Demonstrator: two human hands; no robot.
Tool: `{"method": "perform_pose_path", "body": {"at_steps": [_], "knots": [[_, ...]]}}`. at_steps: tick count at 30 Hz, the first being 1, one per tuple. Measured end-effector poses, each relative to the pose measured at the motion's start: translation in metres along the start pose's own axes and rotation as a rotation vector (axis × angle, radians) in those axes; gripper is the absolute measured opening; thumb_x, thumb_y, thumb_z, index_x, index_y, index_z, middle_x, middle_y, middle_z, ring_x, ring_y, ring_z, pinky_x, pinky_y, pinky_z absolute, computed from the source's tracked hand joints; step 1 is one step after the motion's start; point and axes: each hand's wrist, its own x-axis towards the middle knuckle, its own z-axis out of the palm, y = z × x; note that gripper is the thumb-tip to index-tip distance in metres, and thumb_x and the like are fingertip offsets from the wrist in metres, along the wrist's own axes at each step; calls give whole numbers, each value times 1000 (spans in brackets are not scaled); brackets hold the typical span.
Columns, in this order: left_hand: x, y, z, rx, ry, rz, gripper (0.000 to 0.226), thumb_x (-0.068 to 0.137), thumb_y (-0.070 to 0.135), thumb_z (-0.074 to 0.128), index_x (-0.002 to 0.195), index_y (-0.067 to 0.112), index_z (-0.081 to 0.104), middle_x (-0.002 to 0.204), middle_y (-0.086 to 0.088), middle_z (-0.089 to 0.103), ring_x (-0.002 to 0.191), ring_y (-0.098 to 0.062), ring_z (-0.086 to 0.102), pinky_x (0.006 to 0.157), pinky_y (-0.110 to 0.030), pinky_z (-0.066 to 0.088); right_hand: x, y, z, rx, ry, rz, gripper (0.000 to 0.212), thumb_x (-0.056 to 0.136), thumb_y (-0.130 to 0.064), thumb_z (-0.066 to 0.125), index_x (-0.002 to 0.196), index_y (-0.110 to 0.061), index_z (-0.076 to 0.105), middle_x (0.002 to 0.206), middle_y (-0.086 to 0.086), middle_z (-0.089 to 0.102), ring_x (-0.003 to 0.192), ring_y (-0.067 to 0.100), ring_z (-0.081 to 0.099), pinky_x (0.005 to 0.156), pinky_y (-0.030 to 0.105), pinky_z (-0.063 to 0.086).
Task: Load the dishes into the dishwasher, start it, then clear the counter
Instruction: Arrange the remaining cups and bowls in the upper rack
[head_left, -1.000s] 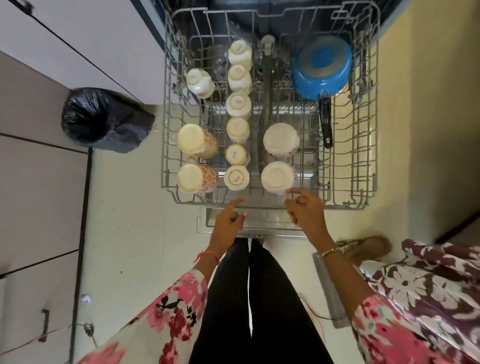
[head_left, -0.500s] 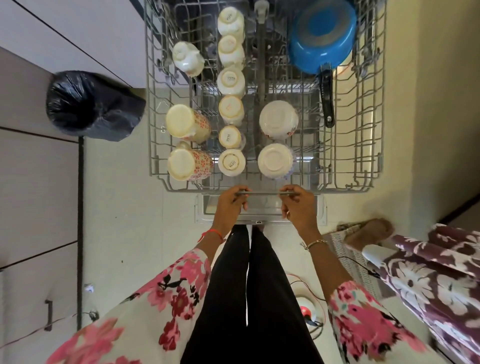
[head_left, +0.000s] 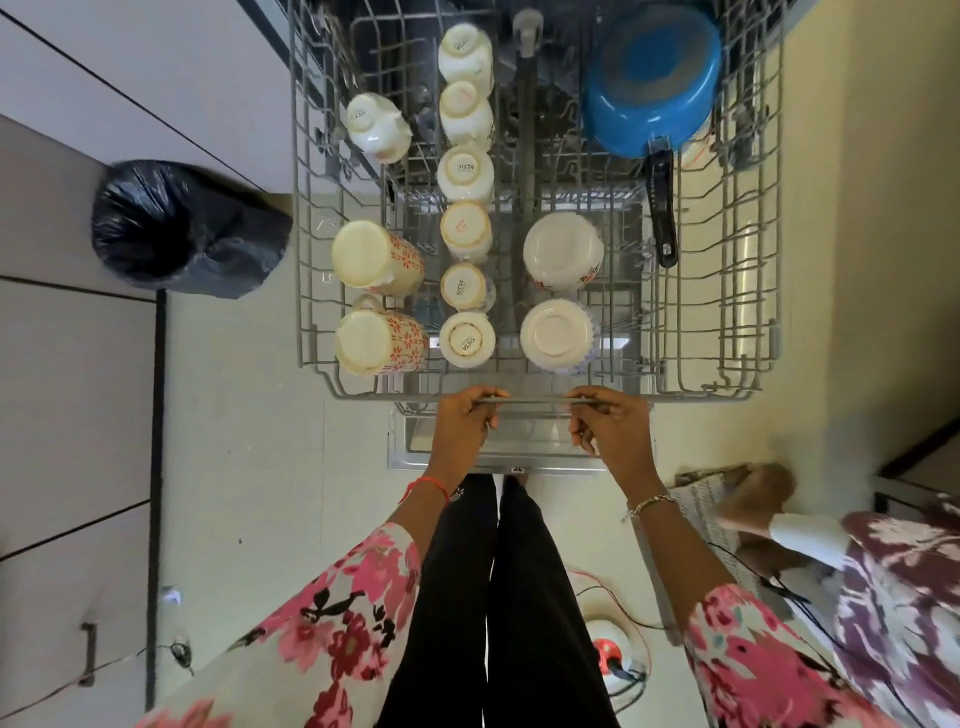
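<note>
Head view, looking straight down: your left hand (head_left: 465, 426) and your right hand (head_left: 613, 431) are both on the front bar (head_left: 535, 399), a thin grey metal rod at the 6 o'clock edge of the grey wire dishwasher rack (head_left: 306, 260). Each grip is closed round that rod, with fingers curled over it and thumbs beneath. The left is at about 7 o'clock and the right at about 5 o'clock, with bare rod between them. You wear a red thread on your left wrist and a metal bracelet on your right.

The rack fills the top half of the frame and stands out over the open stainless dishwasher door (head_left: 519, 457), which shows just under your hands.

- Down the rack's middle, from 12 to 6 o'clock, runs a line of small white cups (head_left: 466, 174), bases up.
- At 9 o'clock lie two cream mugs with red flower print (head_left: 374, 260), tipped on their sides, one just beside the other.
- At 10 o'clock sits one more small white cup (head_left: 376, 127), tilted.
- Right of the cup line, two white bowls (head_left: 562, 252) rest upside down, one nearer you than the other.
- At 1 o'clock a round blue saucepan (head_left: 652, 78) lies bottom up, its black handle pointing toward 6 o'clock.

On the cream floor at 9 o'clock of the frame, beside the rack, sits a black plastic bin bag (head_left: 182, 228). At 4 o'clock another person's purple-and-white flowered garment (head_left: 909, 597) shows.
</note>
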Motion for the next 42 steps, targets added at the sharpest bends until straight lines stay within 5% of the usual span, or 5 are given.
{"method": "perform_pose_path", "body": {"at_steps": [10, 16, 25, 34, 42], "knots": [[96, 118, 8, -70, -12, 114, 26, 88, -25, 34, 109, -33, 45, 89, -21, 49, 36, 2, 49, 37, -9, 34, 115, -96, 27, 35, 17, -73, 18, 84, 12, 57, 73, 0, 65, 40, 0, 55, 29, 11, 43, 33, 14, 34], [171, 182, 12, -111, -2, 68, 32, 92, -16, 31, 94, -1, 59, 44, 8, 58, 32, -2, 44, 31, -11, 29, 191, -158, 38, -24, 22, -83, 25, 85, 9, 58, 66, -6, 63, 36, -2, 52, 28, 8, 41, 32, 14, 30], [226, 251, 12, -54, 3, 200, 21, 90, -20, 39, 96, -2, 49, 71, -9, 49, 31, 0, 47, 35, -11, 34, 260, -212, 51, -81, -17, -221, 11, 83, 4, 63, 72, 0, 64, 36, -2, 53, 28, 7, 43, 32, 11, 31], [270, 291, 12, 149, -2, 239, 13, 91, -8, 49, 98, -1, 56, 39, 6, 53, 25, -1, 39, 30, -11, 29, 303, -250, 57, -168, 16, -261, 6, 81, -1, 68, 82, 5, 68, 37, -2, 56, 28, 7, 46, 33, 12, 34], [296, 301, 7, 245, -12, 281, 12, 92, -2, 52, 102, 2, 58, 67, -7, 52, 30, 1, 42, 31, -11, 28, 327, -265, 63, -195, -2, -218, 7, 79, -3, 70, 73, -1, 66, 37, -1, 56, 28, 8, 46, 32, 13, 33]]}}
